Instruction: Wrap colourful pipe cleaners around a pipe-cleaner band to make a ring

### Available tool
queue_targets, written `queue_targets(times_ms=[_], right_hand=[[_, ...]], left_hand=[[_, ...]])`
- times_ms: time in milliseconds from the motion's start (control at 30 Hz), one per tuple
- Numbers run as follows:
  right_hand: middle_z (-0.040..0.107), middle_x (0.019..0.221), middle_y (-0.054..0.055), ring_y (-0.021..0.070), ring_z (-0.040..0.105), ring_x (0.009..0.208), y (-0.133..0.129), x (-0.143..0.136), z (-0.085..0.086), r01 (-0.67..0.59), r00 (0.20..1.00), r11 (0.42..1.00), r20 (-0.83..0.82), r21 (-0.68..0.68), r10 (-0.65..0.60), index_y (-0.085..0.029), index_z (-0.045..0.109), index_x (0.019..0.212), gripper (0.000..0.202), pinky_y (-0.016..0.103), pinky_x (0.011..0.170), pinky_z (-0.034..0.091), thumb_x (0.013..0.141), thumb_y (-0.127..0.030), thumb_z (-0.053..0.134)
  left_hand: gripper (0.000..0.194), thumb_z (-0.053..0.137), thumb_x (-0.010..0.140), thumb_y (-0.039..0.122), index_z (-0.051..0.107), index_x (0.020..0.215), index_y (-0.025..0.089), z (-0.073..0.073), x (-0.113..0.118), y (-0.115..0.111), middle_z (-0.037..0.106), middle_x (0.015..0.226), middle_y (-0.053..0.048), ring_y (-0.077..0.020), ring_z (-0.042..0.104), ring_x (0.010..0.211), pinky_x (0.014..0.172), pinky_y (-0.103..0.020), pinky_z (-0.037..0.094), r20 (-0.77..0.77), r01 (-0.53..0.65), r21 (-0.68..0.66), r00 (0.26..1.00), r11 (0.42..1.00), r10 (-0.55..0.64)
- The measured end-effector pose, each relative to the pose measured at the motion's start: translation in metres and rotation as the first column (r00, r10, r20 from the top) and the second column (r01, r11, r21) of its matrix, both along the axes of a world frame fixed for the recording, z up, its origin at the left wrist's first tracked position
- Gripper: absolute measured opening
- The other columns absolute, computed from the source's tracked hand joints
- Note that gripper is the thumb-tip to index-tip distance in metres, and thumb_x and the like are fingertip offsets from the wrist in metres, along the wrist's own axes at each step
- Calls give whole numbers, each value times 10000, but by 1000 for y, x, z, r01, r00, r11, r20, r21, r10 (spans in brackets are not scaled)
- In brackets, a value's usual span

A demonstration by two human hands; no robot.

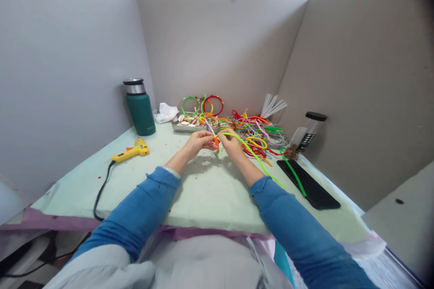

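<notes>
Two bare hands meet near the middle of the table (210,198) in the head view. Your left hand (200,141) pinches a small orange piece (216,143) between thumb and fingers; your right hand (232,142) pinches a bright-green fuzzy stem (253,153) just beside it, its length trailing right over your forearm. One yellow glue gun (131,151) and one teal bottle (140,113) sit left, the bottle farther; any mark on it is too small to read. Far of your hands are one metal tray (190,129) of shells, at least two rings (223,106) and a tangle of coloured stems (259,133), too jumbled to count. Right, one clear bottle (310,131) carries white-on-black lettering, unreadable, beyond one black slab (317,189).
</notes>
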State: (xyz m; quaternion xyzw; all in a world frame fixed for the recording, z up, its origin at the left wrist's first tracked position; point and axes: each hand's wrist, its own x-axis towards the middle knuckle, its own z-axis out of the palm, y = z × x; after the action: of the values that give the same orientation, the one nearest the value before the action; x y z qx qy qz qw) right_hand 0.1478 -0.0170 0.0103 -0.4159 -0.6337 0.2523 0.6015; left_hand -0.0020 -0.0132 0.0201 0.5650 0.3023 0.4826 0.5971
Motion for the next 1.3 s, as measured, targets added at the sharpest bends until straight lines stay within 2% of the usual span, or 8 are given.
queue_targets(times_ms=[367,567,700,900,967,1033,1167,1300], right_hand=[[557,601,-27,139,529,573,7,0,-5,-19,999,999,-36,-43,17,-207,549,721,151,252,542,391,719,-358,554],[497,521,-40,117,443,469,3,-1,-1,-113,986,986,-134,-125,96,-210,531,688,147,247,458,335,698,-351,571],[409,458,-56,88,312,389,-1,0,3,-259,954,942,-209,-213,215,-208,481,615,193,248,406,254,685,-358,581],[373,463,-68,59,258,384,5,5,-2,-475,864,823,-342,-313,368,-194,447,577,285,224,392,196,650,-381,649],[379,467,-68,52,258,387,7,7,-4,-506,848,801,-356,-321,393,-184,465,585,302,217,393,190,640,-388,681],[372,461,-70,49,267,385,8,9,-5,-492,858,806,-339,-329,385,-179,477,585,328,214,389,191,632,-410,705],[394,451,-63,54,294,371,7,8,-4,-400,908,866,-258,-298,330,-181,485,570,365,219,375,208,637,-461,709],[425,446,-49,64,319,370,5,6,-2,-290,950,922,-190,-258,246,-182,499,558,354,228,372,217,649,-467,690]], left_hand=[[342,761,640,321,569,822,104,-7,-4,6,698,668,-79,-190,680,602,660,-333,551,2,35,47,999,998,-35],[366,772,627,346,558,809,112,-7,-3,6,689,657,-55,-187,679,597,664,-339,551,-5,27,62,1000,998,-26],[380,778,620,362,556,803,114,-8,-4,6,686,655,-42,-180,677,585,649,-325,551,-10,17,69,1000,997,-17],[393,783,620,368,561,810,105,-8,-5,6,685,656,-50,-178,676,578,650,-324,551,-35,30,81,999,996,-28],[396,782,620,373,561,809,104,-7,-6,6,679,648,-45,-181,677,580,645,-320,549,-51,37,86,998,996,-33],[399,784,617,373,560,810,104,-6,-7,6,675,647,-41,-182,677,582,638,-314,548,-68,36,92,997,995,-30],[391,775,630,369,558,821,105,-6,-8,7,674,660,-43,-177,676,588,640,-313,549,-84,32,102,996,994,-23],[367,744,668,378,539,828,120,-8,-9,8,654,594,-26,-155,646,509,555,-269,528,-97,34,105,995,994,-24]])
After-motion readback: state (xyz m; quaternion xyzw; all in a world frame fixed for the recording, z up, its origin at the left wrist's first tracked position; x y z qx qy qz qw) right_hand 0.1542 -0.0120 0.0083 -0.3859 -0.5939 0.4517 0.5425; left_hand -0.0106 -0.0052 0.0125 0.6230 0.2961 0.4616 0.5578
